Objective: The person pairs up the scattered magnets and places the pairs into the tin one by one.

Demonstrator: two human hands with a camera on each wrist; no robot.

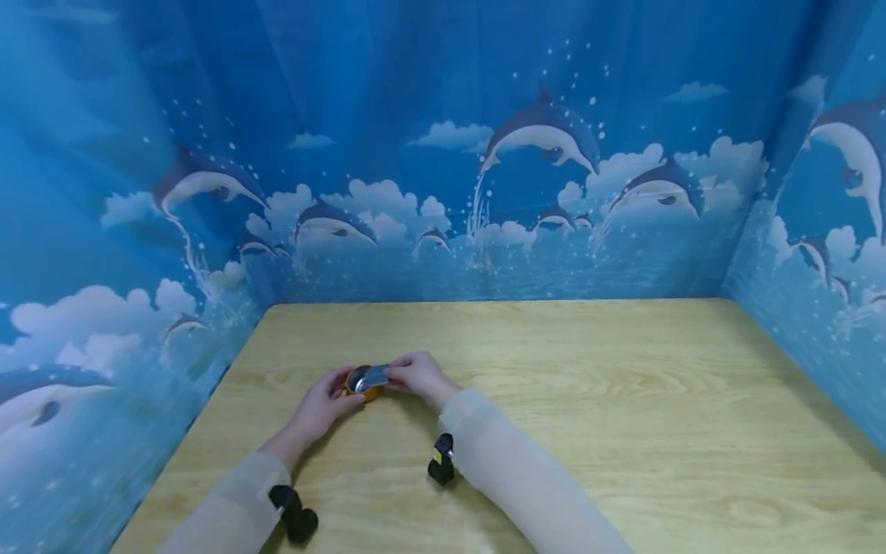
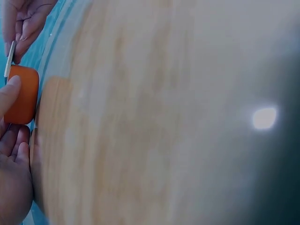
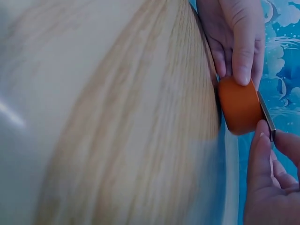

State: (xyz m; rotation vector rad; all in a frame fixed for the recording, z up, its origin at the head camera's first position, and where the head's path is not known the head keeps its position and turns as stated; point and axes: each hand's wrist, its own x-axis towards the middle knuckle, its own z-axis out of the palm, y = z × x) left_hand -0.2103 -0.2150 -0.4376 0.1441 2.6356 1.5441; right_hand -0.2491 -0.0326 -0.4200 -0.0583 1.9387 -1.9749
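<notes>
A small round orange container with a dark, shiny top side stands on the table, left of its middle. My left hand holds it from the left, thumb on the near side and fingers on the far side. In the right wrist view the plain orange wall shows under the left thumb. My right hand pinches a thin flat silver-grey piece between thumb and fingers. This piece lies over the right part of the container's top; its exact kind cannot be made out.
The light wood-grain table stretches far to the right and toward the back. A blue curtain printed with dolphins and clouds hangs along its back and sides. Black wrist devices sit at both sleeves.
</notes>
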